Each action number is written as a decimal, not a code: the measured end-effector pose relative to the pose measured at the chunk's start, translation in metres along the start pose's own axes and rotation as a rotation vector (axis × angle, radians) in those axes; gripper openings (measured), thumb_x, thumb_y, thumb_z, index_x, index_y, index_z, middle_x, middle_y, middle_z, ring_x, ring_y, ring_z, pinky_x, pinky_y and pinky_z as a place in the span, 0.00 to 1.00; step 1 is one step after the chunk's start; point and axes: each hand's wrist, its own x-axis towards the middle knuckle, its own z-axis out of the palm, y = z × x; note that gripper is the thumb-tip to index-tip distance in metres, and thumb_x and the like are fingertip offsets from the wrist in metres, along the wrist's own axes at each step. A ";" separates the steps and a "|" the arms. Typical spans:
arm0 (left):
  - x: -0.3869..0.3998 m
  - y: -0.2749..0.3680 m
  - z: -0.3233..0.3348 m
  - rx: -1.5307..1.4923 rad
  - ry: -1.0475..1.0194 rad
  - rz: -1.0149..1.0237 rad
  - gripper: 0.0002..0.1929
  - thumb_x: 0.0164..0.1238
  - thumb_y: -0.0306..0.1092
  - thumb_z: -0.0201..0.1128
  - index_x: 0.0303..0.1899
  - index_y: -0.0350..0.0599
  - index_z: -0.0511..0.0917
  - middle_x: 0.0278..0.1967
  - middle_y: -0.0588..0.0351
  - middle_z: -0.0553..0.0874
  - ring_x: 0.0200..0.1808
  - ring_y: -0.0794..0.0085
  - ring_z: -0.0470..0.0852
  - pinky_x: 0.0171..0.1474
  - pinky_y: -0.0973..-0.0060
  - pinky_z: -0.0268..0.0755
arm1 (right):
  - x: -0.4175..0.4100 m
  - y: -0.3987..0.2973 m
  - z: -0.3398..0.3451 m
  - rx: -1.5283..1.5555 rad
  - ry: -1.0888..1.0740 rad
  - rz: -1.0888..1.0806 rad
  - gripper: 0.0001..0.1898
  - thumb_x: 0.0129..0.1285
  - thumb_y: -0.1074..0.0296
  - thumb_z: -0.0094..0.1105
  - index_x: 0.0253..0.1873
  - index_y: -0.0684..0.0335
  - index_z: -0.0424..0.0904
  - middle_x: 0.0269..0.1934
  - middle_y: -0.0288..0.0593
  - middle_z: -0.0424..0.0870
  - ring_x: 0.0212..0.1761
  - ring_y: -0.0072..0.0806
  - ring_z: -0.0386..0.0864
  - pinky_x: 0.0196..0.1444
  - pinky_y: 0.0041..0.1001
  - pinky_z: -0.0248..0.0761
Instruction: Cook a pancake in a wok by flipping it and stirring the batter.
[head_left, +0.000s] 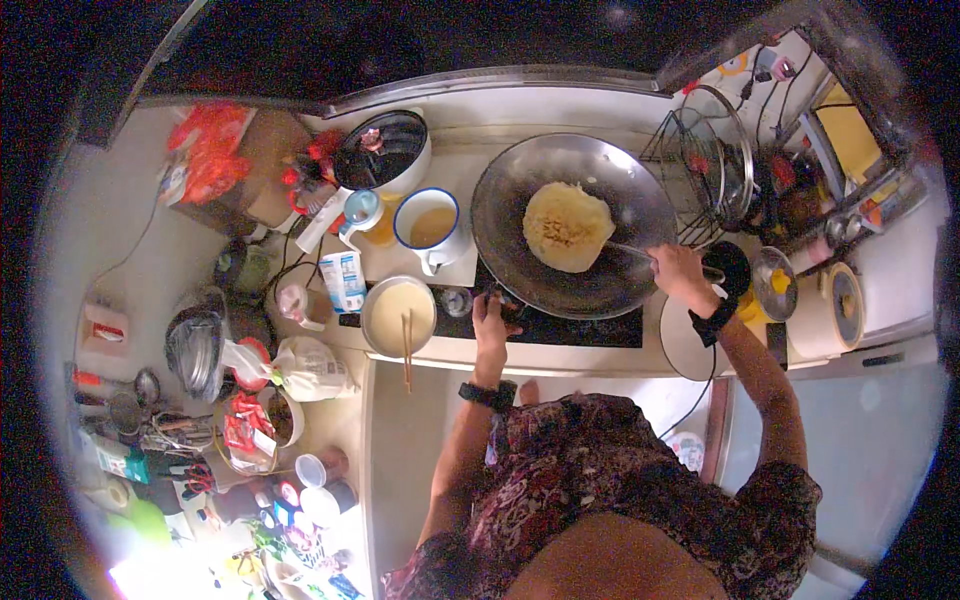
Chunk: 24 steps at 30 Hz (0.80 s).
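Observation:
A large steel wok (510, 195) stands on the hob, and a round, browned pancake (568, 227) lies in it. My right hand (681, 274) grips the handle of a metal spatula (634, 250), whose blade end is at the pancake's right edge, partly hidden. At the wok's near left rim is my left hand (491, 326), its fingers curled around a dark handle or knob that I cannot make out well. Left of that hand, a bowl of pale batter (390, 307) holds a pair of chopsticks (407, 352).
An enamel mug (441, 247) and an open pot (421, 161) stand left of the wok. A wire rack with glass lids (739, 165) is at the back right. A white disc (679, 345) lies below my right hand. Bags, bowls and utensils crowd the left counter (360, 420).

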 end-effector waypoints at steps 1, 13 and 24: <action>-0.001 0.002 0.002 -0.004 0.003 0.001 0.10 0.63 0.36 0.46 0.42 0.43 0.65 0.32 0.59 0.74 0.30 0.78 0.75 0.17 0.81 0.71 | 0.002 0.001 0.003 0.043 -0.010 0.025 0.11 0.48 0.70 0.50 0.38 0.57 0.76 0.27 0.48 0.77 0.30 0.44 0.75 0.33 0.38 0.69; 0.006 -0.008 -0.006 -0.002 0.020 0.000 0.12 0.61 0.37 0.47 0.43 0.44 0.64 0.32 0.58 0.75 0.31 0.77 0.76 0.16 0.80 0.72 | 0.029 0.000 0.018 0.211 0.056 0.101 0.11 0.47 0.66 0.53 0.37 0.55 0.78 0.33 0.46 0.78 0.34 0.43 0.76 0.36 0.35 0.69; -0.004 -0.003 0.001 -0.011 0.026 0.046 0.11 0.62 0.37 0.46 0.42 0.44 0.65 0.34 0.59 0.75 0.30 0.77 0.76 0.17 0.81 0.72 | 0.029 0.029 -0.012 0.212 0.075 0.318 0.14 0.47 0.58 0.57 0.40 0.51 0.77 0.35 0.40 0.79 0.37 0.37 0.76 0.41 0.33 0.68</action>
